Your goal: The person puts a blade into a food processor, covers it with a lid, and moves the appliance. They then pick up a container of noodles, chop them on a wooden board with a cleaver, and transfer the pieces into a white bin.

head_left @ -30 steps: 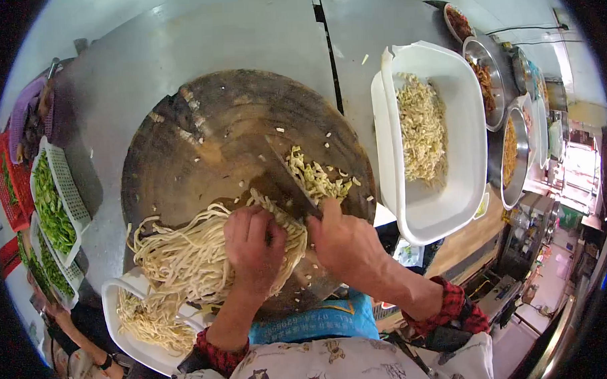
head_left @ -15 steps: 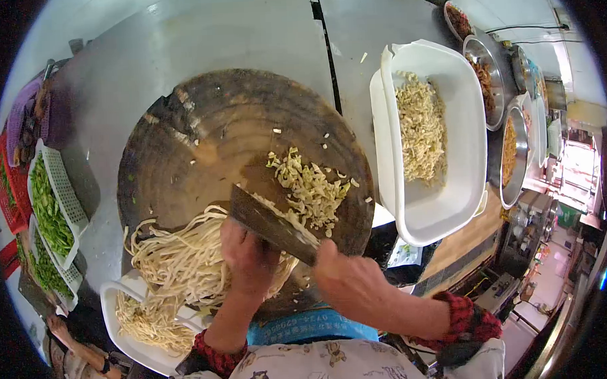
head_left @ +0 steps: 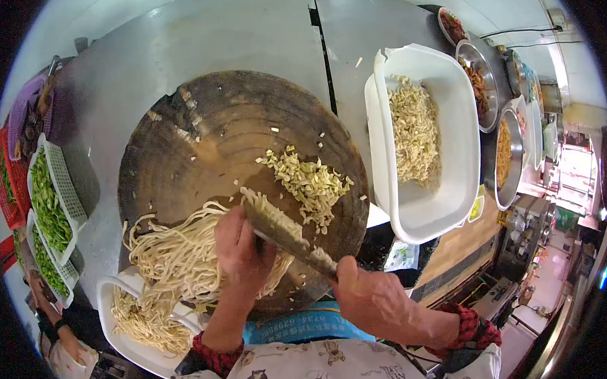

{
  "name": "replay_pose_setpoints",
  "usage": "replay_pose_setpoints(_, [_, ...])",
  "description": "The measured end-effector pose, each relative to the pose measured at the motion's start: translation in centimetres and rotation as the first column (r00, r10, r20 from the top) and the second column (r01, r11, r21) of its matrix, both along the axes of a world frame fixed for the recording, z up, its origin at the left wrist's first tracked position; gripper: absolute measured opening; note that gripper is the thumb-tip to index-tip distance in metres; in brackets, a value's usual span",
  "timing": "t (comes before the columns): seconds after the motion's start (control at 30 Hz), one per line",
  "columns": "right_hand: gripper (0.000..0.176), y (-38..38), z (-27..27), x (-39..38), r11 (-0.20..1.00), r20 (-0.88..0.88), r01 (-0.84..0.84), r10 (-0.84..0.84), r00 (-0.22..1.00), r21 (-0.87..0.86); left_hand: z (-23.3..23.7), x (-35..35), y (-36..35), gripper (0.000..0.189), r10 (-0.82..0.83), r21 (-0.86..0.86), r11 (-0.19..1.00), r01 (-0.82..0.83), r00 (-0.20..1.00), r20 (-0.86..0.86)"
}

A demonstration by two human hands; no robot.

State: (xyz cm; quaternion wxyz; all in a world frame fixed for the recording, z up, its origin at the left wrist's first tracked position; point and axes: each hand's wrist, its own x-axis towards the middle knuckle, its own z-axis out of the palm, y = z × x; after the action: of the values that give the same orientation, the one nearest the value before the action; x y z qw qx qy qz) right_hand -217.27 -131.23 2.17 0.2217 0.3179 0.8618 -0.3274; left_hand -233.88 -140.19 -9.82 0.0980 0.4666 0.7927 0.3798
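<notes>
A round wooden chopping board [head_left: 221, 139] lies on the metal table. Long, pale, noodle-like strands [head_left: 175, 251] are heaped on its near left side. My left hand [head_left: 242, 255] is closed, pressing the strands with bent fingers right against the blade. My right hand [head_left: 377, 294] grips the handle end of a cleaver [head_left: 281, 234], which slants across the cut ends. Chopped bits cling along the blade's far side. Beyond the blade, toward the right of the board, sits a pile of short chopped pieces [head_left: 313, 189].
Right of the board stands a white tub [head_left: 457, 141] with chopped pieces. Metal bowls [head_left: 510, 159] of food line the far right. More strands fill a white container [head_left: 111, 316] at near left. Baskets of green vegetables [head_left: 50, 198] and a co-worker's arm [head_left: 57, 325] are at left.
The cleaver has shifted slightly toward me and right, its blade now steeper and carrying more cut bits. My left hand moved slightly left. The co-worker's arm at left changed position.
</notes>
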Motion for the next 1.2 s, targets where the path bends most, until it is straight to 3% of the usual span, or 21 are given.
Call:
replay_pose_setpoints(0.17, [0.023, 0.3, -1.3, -1.2, 0.988, 0.029, 0.037, -0.033, 0.999, -0.151, -1.2, 0.0, 0.3, 0.029, 0.004, 0.053, 0.999, -0.004, 1.000, -0.003])
replay_pose_setpoints(0.27, [0.021, 1.4, -3.0, -4.8, 0.973, 0.025, 0.105, -0.102, 0.994, -0.207, -1.6, -0.2, 0.4, 0.028, -0.035, 0.028, 0.999, 0.032, 0.993, 0.112])
replay_pose_setpoints(0.33, [0.021, 1.2, -5.7, -7.1, 0.999, -0.200, -0.040, 0.040, 0.979, 0.003, -1.3, -0.2, 0.6, 0.028, -0.013, 0.035, 0.999, 0.011, 0.998, 0.065])
replay_pose_setpoints(0.37, [0.021, 1.4, -5.8, -7.2, 0.999, -0.208, -0.042, 0.041, 0.977, 0.002, -1.0, -0.3, 0.6, 0.028, -0.011, 0.033, 0.999, 0.010, 0.998, 0.057])
replay_pose_setpoints(0.43, [0.022, 1.8, -6.0, -7.1, 0.996, -0.040, 0.087, -0.087, 0.995, -0.003, -0.7, -0.3, 0.5, 0.024, -0.033, -0.109, 0.994, 0.033, 0.999, 0.000])
replay_pose_setpoints(0.47, [0.022, 2.0, -6.1, -6.7, 0.996, -0.042, 0.093, -0.093, 0.995, -0.002, -0.6, -0.2, 0.3, 0.024, -0.039, -0.107, 0.993, 0.039, 0.999, -0.001])
replay_pose_setpoints(0.53, [0.024, 3.2, -6.4, -6.0, 0.968, -0.195, 0.249, -0.247, 0.949, -0.013, -0.7, -0.3, 0.7, 0.023, -0.013, -0.058, 0.998, 0.015, 0.999, 0.034])
replay_pose_setpoints(0.67, [0.026, 3.5, -2.8, -4.0, 0.953, -0.327, 0.299, -0.266, 0.907, 0.053, 2.1, -1.7, 1.2, 0.027, 0.026, -0.118, 0.993, -0.002, 0.980, 0.196])
replay_pose_setpoints(0.73, [0.027, 3.5, -1.1, -2.7, 0.949, -0.320, 0.312, -0.282, 0.905, 0.048, 2.9, -2.9, 1.8, 0.031, -0.103, -0.209, 0.975, 0.071, 0.984, -0.145])
replay_pose_setpoints(0.87, [0.015, 1.6, -0.2, 0.1, 0.977, -0.352, 0.158, -0.099, 0.931, 0.141, 0.7, -1.4, -0.4, 0.036, -0.142, -0.320, 0.939, 0.128, 0.990, -0.021])
replay_pose_setpoints(0.97, [0.008, -0.3, -0.1, 1.3, 0.994, -0.206, -0.095, 0.105, 0.973, 0.057, -0.7, 0.4, -1.9, 0.038, -0.012, -0.262, 0.965, 0.002, 0.999, -0.037])
replay_pose_setpoints(1.0, [0.008, -0.5, -0.3, 1.1, 0.994, -0.207, -0.090, 0.100, 0.973, 0.054, -2.5, 1.0, -2.6, 0.038, 0.167, -0.131, 0.982, -0.138, 0.955, 0.244])
replay_pose_setpoints(1.03, [0.011, -0.8, -0.5, 0.8, 0.998, -0.166, -0.058, 0.057, 0.985, -0.001, -2.9, 1.3, -2.7, 0.037, 0.286, -0.047, 0.950, -0.307, 0.803, 0.523])
replay_pose_setpoints(1.07, [0.013, -1.0, -0.6, 0.5, 0.998, -0.121, -0.026, 0.019, 0.993, -0.054, -3.1, 1.2, -2.8, 0.037, 0.286, -0.053, 0.951, -0.305, 0.801, 0.525])
replay_pose_setpoints(1.13, [0.013, -1.1, -0.8, 0.1, 0.998, -0.119, -0.025, 0.017, 0.993, -0.065, -3.0, 0.7, -2.5, 0.035, 0.157, -0.051, 0.987, -0.149, 0.966, 0.204])
replay_pose_setpoints(1.2, [0.013, -1.0, -0.9, -0.5, 0.996, -0.121, -0.021, 0.011, 0.993, -0.082, -2.9, 0.8, -2.3, 0.035, 0.159, -0.042, 0.987, -0.154, 0.961, 0.226])
